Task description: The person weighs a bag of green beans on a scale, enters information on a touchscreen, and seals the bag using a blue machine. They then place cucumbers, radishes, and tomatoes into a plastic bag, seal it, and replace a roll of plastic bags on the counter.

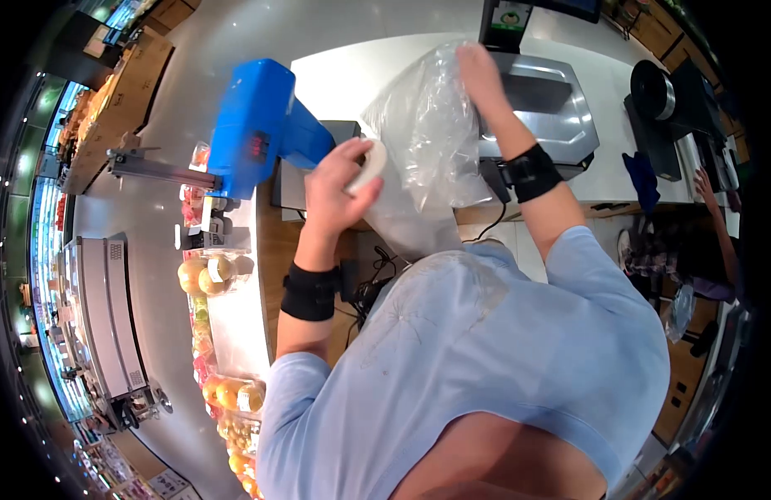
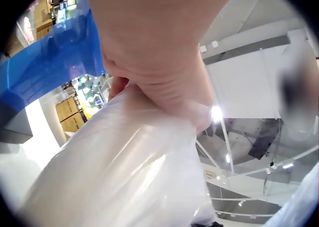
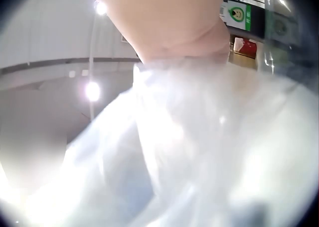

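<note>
My left hand (image 1: 339,183) holds a whitish roll of plastic bags (image 1: 369,168), its round end showing beside the thumb. From the roll a clear plastic bag (image 1: 423,125) stretches across to my right hand (image 1: 483,77), which grips the bag's far upper edge. In the left wrist view, milky plastic (image 2: 134,162) spreads below the left hand (image 2: 159,82), whose fingers are mostly hidden. The right wrist view is largely filled by the blurred bag (image 3: 199,147), which covers the right hand's fingers.
A blue machine (image 1: 256,129) stands left of the left hand. Under and beyond the bag is a metal-topped scale (image 1: 552,100) on the white counter (image 1: 344,71). Packed fruit (image 1: 206,273) lines the left side. Another person's arm (image 1: 712,200) shows at far right.
</note>
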Demonstrator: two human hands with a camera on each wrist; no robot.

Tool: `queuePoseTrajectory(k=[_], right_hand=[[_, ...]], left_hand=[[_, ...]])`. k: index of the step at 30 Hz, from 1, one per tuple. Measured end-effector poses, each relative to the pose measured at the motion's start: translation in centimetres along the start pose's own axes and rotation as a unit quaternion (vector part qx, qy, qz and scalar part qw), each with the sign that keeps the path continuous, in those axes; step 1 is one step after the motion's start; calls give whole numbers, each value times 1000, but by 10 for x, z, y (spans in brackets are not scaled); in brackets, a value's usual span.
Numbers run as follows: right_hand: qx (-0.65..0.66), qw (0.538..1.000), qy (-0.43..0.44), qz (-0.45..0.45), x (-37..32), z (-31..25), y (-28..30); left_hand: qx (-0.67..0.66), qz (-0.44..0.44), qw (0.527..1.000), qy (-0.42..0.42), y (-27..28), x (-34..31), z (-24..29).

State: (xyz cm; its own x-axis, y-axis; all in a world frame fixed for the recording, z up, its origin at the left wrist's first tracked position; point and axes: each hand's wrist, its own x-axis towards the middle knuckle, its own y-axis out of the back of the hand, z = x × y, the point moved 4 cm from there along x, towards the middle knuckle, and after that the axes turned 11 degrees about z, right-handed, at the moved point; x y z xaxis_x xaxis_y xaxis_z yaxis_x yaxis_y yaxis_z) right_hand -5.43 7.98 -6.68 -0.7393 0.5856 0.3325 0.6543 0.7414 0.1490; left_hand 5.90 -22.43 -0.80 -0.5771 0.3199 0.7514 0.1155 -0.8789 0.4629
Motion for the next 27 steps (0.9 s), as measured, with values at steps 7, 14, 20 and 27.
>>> queuePoseTrajectory(k=[7, 14, 20, 27], right_hand=[[-224, 969, -99, 2, -9, 37, -74], [-449, 887, 104, -36, -21, 97, -116], [-496, 796, 316, -143, -105, 91, -119], [-60, 873, 106, -473, -151, 1, -103]], left_hand=[[77, 58, 988, -119, 43, 14, 56], [71, 110, 986, -104, 87, 12, 77], [91, 156, 981, -65, 94, 2, 82], [117, 152, 979, -74, 93, 12, 84]])
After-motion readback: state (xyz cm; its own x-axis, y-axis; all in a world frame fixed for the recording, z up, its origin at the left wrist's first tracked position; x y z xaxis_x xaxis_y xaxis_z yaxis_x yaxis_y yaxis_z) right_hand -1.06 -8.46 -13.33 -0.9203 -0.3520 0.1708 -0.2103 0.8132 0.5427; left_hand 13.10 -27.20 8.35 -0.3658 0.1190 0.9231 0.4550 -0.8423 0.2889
